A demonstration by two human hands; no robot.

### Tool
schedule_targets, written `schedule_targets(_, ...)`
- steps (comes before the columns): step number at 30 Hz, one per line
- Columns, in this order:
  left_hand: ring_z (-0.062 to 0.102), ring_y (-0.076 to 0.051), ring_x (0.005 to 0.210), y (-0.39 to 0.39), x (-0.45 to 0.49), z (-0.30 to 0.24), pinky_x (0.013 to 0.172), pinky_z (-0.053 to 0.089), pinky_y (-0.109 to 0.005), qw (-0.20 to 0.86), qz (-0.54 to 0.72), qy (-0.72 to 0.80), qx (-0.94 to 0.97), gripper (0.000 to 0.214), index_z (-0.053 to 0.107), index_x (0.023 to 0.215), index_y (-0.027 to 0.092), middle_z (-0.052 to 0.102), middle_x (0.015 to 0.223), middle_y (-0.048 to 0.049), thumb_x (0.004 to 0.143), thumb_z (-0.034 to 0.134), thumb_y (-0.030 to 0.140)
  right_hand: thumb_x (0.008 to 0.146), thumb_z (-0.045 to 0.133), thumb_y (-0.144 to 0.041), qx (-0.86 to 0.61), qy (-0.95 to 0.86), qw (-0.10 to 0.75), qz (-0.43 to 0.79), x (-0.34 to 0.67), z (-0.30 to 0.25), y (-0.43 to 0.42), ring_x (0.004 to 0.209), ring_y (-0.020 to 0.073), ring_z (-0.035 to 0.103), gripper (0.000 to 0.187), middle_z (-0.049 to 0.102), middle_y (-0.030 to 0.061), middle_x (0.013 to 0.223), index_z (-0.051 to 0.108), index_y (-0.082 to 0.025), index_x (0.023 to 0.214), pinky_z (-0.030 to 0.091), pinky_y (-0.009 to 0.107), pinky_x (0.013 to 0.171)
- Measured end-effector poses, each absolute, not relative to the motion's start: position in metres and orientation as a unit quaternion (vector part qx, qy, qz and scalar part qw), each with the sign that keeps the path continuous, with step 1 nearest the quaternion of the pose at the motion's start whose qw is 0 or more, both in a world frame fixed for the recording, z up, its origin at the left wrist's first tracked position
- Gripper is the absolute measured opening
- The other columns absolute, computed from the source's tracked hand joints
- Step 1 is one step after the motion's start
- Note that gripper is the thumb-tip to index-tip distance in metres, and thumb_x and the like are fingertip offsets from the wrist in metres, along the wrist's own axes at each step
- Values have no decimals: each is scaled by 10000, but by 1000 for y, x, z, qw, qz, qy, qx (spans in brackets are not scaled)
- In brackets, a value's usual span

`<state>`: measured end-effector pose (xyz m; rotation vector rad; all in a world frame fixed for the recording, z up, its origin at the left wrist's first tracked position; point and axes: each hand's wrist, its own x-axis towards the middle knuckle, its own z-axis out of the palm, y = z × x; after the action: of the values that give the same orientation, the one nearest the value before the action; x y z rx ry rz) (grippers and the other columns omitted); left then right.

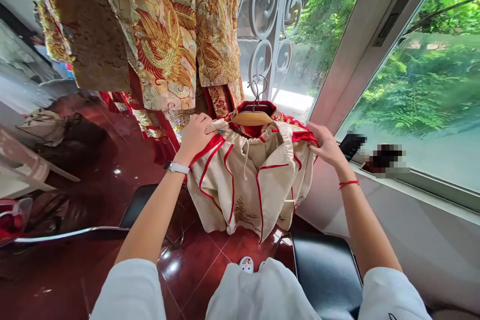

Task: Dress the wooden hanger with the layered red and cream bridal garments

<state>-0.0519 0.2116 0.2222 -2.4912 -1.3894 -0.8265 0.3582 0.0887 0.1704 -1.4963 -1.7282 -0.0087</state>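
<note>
In front of me a cream drawstring garment (245, 190) with red piping and loose white cords is draped over a red embroidered jacket (290, 121). The jacket is on a wooden hanger (250, 118), whose metal hook is up by the window grille. My left hand (197, 135), a watch on its wrist, is closed on the gathered cream edge at the left shoulder. At the right shoulder, my right hand (325, 144) has its thumb and fingers around the red fabric edge. The cream panels hang down freely below both hands.
Gold and red embroidered garments (163, 40) hang at the upper left. A white scrolled grille (270, 25) stands by the window on the right. Black chairs (326, 272) flank me on the glossy red tiled floor (202, 260). Blurred objects (386, 160) lie on the sill.
</note>
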Motion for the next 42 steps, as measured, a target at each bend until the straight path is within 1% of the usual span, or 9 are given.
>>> schedule_targets(5,648,-298,957,206,-50,226,720,467,-343,97,-191,-509,-833,301,657,980,209,705,962,-131,959,521,477,790,548,-300,-661,-592,461,-13,371,140,83,760,208,562,212,620,63,895,569,-217,985,475,328,679)
schedule_targets(8,681,-296,910,202,-47,226,689,440,-322,107,-168,-518,-832,385,667,1025,201,730,973,-143,984,453,518,789,518,-253,-694,-627,348,-65,370,152,85,622,186,458,21,540,14,689,503,-239,786,334,296,594)
schedule_targets(11,699,-317,884,198,-42,221,685,433,-331,104,-144,-527,-831,410,660,1077,186,739,959,-153,1004,403,497,731,514,-184,-711,-615,322,-114,376,177,78,570,164,388,106,441,-18,595,437,-235,680,243,291,583)
schedule_targets(17,702,-332,871,189,-33,215,684,430,-343,76,-135,-539,-828,396,652,1062,180,731,927,-159,1016,380,463,719,495,-167,-681,-482,517,-195,360,164,41,537,120,280,242,278,-55,568,284,-238,625,233,276,571)
schedule_targets(24,695,-300,847,193,-48,229,669,415,-314,111,-117,-529,-833,488,667,1065,174,737,933,-161,1018,341,535,753,562,-251,-730,-561,365,-142,340,142,62,638,184,445,85,510,3,687,489,-238,793,292,289,587)
schedule_targets(27,699,-300,860,194,-47,230,677,425,-308,108,-116,-520,-839,533,664,1053,168,740,934,-163,996,356,600,731,608,-268,-664,-611,409,-135,347,162,81,799,218,540,301,609,60,927,521,-228,1015,394,302,663)
schedule_targets(31,705,-321,902,194,-43,227,705,451,-324,104,-122,-524,-837,547,652,1055,161,736,946,-173,977,382,631,758,570,-216,-635,-683,353,-70,355,183,101,634,164,475,112,551,11,733,461,-227,782,348,277,601)
schedule_targets(34,712,-329,905,188,-39,225,703,463,-336,116,-115,-549,-820,473,640,1082,159,735,942,-172,996,404,559,741,548,-161,-655,-703,262,-92,354,199,107,573,147,392,201,499,5,650,380,-224,650,247,285,563)
schedule_targets(42,724,-318,845,173,-26,222,691,488,-347,106,-105,-584,-798,327,633,1105,160,736,903,-155,1013,425,395,792,503,-252,-697,-605,380,-57,306,160,98,559,171,426,165,525,24,604,416,-235,652,290,292,576)
